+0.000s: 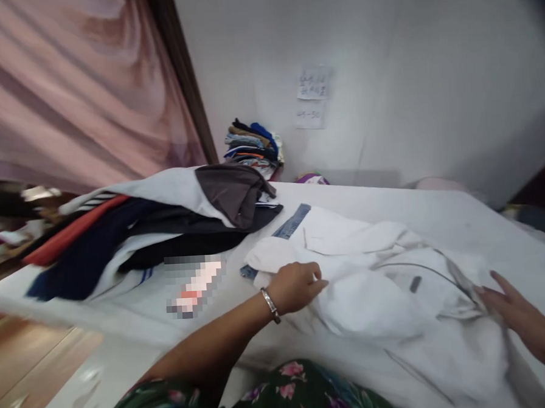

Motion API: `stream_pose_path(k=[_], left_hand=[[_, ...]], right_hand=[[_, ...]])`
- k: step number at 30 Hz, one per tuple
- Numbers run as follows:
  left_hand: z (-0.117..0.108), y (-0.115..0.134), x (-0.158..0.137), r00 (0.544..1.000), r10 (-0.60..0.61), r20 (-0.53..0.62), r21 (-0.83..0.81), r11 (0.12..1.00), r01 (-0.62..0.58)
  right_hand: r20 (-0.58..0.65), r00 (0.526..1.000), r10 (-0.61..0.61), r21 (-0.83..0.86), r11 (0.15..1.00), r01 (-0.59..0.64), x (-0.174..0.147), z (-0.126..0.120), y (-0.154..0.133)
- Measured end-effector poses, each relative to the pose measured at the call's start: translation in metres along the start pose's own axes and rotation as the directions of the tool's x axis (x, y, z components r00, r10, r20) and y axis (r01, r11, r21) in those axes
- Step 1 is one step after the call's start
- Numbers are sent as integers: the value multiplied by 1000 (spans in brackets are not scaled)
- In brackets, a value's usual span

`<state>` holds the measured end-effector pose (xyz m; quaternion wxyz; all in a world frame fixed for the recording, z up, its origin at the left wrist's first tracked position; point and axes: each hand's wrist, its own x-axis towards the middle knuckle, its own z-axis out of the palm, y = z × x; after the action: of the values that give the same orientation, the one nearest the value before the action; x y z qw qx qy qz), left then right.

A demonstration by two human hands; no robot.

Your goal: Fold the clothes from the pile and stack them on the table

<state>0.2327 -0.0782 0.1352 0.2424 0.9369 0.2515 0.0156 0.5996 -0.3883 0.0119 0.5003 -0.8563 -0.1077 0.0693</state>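
Observation:
A white top (369,302) lies rumpled on the white table, its neckline turned toward the right with a small dark label inside. My left hand (299,286), with a silver bracelet at the wrist, is over the left part of this top, fingers curled in and closed on the cloth. At the right, my right hand (506,304) touches the cloth near the neckline, its fingers stretched and one digit raised apart from the others. Part of that hand is blurred. A strip of blue denim (292,222) shows at the top's left edge.
Several dark, red, white and grey garments (163,219) lie heaped at the table's left. Farther back stands a stack of folded clothes (254,147) by the wall. Paper notes (312,85) hang there. A pink curtain (78,80) hangs at upper left. The table (441,204) has a far edge.

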Motion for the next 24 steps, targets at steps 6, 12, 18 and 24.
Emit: stream_pose_path(k=[6,12,18,24], left_hand=[[-35,28,61,967,238,-95,-88,965,-247],[17,43,162,956,290,48,213,932,-293],[80,42,213,966,216,143,330,910,-252],[57,30,245,996,59,-63,290,956,-39]], right_hand=[[65,981,183,106,976,-189,-96,-6,-1],[27,976,216,319,924,-213,-137,8,3],[170,968,183,450,860,-241,-140,22,-10],[101,986,134,588,791,-168,-135,27,-4]])
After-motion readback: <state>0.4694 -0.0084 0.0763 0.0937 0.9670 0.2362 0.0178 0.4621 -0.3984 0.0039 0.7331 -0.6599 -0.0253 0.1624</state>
